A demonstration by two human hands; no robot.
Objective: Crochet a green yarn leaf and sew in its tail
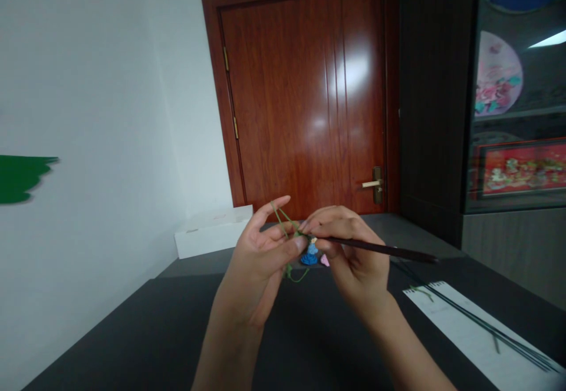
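Note:
Green yarn [279, 219] loops over the raised index finger of my left hand [260, 255]. The thumb and other fingers of that hand pinch a small piece of green yarn work, mostly hidden by the fingertips. My right hand [354, 255] is closed around a dark crochet hook [389, 250], whose handle points out to the right. The hook's tip meets the yarn between both hands, too small to make out. A loose tail of green yarn [300, 278] hangs below my left fingers. Behind the hands stand a blue crocheted piece [309, 258] and a pink one [325, 260], partly covered.
A white box [212, 233] lies at the back left of the dark table [177, 332]. On the right, several dark green stems [481, 323] and green scraps lie across a white notepad [451, 332]. A brown door [292, 96] and a glass cabinet [517, 125] stand beyond.

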